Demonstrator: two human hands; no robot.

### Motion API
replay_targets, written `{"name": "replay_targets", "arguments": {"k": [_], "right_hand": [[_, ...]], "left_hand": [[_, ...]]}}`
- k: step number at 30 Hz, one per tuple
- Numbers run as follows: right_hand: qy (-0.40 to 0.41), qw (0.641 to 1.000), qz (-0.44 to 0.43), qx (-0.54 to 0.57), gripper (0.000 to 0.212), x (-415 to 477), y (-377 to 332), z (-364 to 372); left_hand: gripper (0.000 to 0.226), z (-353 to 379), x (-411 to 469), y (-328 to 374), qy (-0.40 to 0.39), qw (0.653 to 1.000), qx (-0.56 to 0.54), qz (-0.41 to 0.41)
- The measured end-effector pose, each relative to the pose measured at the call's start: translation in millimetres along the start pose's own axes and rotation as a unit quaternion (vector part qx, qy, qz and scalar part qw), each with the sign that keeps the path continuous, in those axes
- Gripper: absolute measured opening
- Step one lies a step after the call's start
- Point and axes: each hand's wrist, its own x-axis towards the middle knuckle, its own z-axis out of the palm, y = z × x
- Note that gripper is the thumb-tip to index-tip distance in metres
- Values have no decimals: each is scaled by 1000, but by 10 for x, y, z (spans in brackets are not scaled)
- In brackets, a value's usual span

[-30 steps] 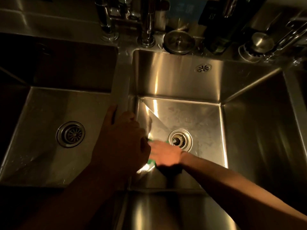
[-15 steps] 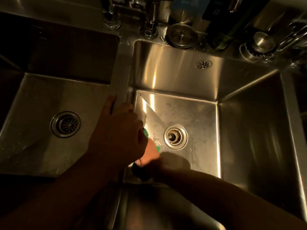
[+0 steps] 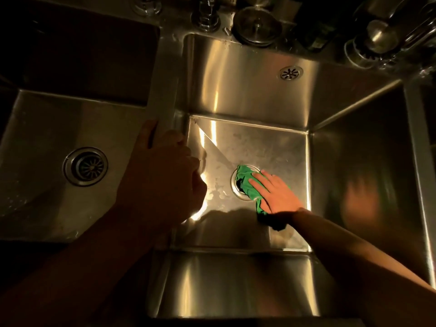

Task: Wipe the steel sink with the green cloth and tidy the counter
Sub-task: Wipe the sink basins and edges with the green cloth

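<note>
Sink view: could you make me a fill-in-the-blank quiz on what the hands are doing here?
The right hand presses a ____ cloth flat in the right basin. The cloth partly covers that basin's ____. The sink has ____ basins; the left hand holds the divider between them.
Missing words: green; drain; two.

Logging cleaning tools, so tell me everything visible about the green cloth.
The green cloth is bright green, soft-looking fabric, crumpled rather than folded. It lies on the floor of the right basin, covering part of its drain. The right hand presses it down with straight fingers; its near end disappears into shadow below the wrist.
</note>
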Motion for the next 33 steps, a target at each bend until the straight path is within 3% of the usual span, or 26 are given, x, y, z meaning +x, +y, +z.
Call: {"name": "replay_targets", "arguments": {"k": [3,8,11,14,18,22,23,26,27,30,33], "right_hand": [[29,994,78,69,70,-5,-168,34],[114,954,204,185,71,103,-314,-4],[140,929,297,169,74,361,-88,-83],[116,918,357,128,75,631,281,-181],[55,949,306,41,72,646,565,-185],[8,948,318,2,76,203,506,-52],[-8,956,291,-17,82,46,484,4],[-68,977,195,-43,127,-387,395,150],[-78,982,169,-45,125,-509,333,211],[-58,994,97,8,81,-807,72,366],[-15,994,-92,-62,54,-955,-23,479]], "left_hand": [[23,-3,-3,20,1,1000,-4,1],[21,-3,-9,21,8,1000,-2,-3],[23,0,-15,22,-1,1000,1,-2],[29,3,-12,21,3,1000,8,-2],[33,-31,-2,37,-6,1000,4,-7],[28,-65,9,55,-13,1000,-12,-4],[28,-65,10,58,-8,1000,-14,-4],[28,-54,-7,55,10,1000,-8,-7],[28,-51,-11,56,13,1000,-9,-7],[25,-47,-10,59,23,1000,-13,-4],[27,-40,-6,55,16,1000,-6,-3]]}}
